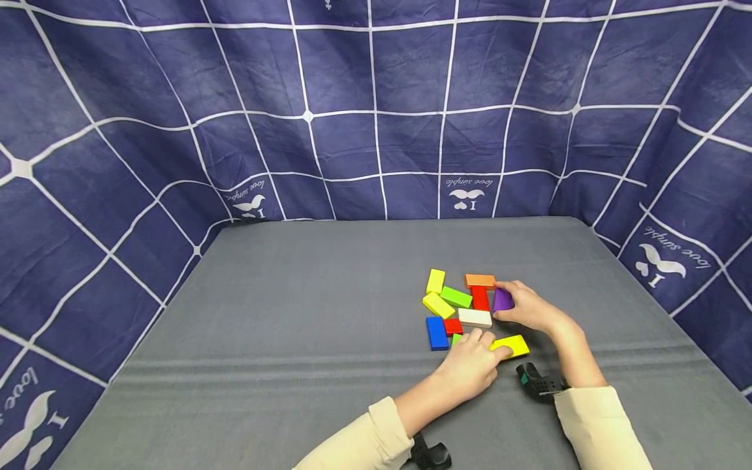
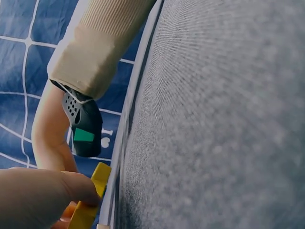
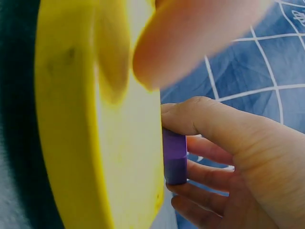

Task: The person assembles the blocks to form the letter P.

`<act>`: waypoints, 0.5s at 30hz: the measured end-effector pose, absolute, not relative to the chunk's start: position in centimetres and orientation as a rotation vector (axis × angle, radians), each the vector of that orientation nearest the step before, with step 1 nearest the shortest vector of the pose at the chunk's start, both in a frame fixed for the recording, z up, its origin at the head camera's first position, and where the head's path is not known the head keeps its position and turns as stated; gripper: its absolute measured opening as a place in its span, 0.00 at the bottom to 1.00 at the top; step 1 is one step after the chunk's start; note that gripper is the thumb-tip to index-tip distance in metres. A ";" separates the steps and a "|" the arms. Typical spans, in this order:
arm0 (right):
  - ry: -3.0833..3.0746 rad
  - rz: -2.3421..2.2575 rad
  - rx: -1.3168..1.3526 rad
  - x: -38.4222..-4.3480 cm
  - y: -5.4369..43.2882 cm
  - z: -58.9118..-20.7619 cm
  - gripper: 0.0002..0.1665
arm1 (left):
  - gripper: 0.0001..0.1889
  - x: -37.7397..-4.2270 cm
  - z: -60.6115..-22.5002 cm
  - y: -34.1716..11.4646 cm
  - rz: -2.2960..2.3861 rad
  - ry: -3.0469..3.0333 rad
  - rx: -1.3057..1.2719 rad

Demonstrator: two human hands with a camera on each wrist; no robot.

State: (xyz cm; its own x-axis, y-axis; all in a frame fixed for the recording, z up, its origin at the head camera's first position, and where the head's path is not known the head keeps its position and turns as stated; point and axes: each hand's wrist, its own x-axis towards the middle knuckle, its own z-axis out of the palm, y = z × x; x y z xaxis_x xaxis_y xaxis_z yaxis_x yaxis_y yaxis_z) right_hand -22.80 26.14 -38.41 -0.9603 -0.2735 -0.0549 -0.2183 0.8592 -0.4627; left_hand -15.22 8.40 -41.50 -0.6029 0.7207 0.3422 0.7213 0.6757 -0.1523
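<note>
My left hand (image 1: 467, 369) grips a yellow block (image 1: 517, 344) near the front of the group of blocks. In the left wrist view the thumb lies against the yellow block (image 2: 97, 183). My right hand (image 1: 531, 308) pinches a purple block (image 1: 502, 299) between thumb and fingers, at the group's right side. The right wrist view shows the purple block (image 3: 175, 160) in those fingers, with the large yellow block (image 3: 124, 157) close in front. Beside the purple block lies a red block (image 1: 480, 298), under an orange block (image 1: 480, 281) as seen from above. A white block (image 1: 474, 318) lies between the hands.
Left of the hands lie a blue block (image 1: 437, 333), a small red block (image 1: 453, 327), a green block (image 1: 456, 297) and two yellow ones. Another green block (image 1: 456, 339) is partly hidden by the left hand. Blue gridded cloth (image 1: 341, 143) surrounds the grey table (image 1: 264, 294).
</note>
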 end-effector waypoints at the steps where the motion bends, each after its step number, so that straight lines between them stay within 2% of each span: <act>1: 2.916 -0.704 -0.390 -22.7 26.1 -38.2 0.40 | 0.15 -15.2 -41.5 8.4 -0.008 -2.512 -1.123; 15: 2.944 -0.722 -0.355 -21.8 25.5 -35.8 0.39 | 0.13 -14.5 -40.6 6.1 -0.078 -2.509 -1.070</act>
State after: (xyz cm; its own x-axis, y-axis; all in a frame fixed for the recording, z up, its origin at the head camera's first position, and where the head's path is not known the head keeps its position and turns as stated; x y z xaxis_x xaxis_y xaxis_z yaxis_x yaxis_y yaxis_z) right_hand -21.76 25.49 -35.80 -0.9690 -0.2451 -0.0318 -0.2025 0.8613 -0.4660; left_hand -14.48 6.12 -40.60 -0.6214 0.6794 0.3902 0.7023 0.7038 -0.1072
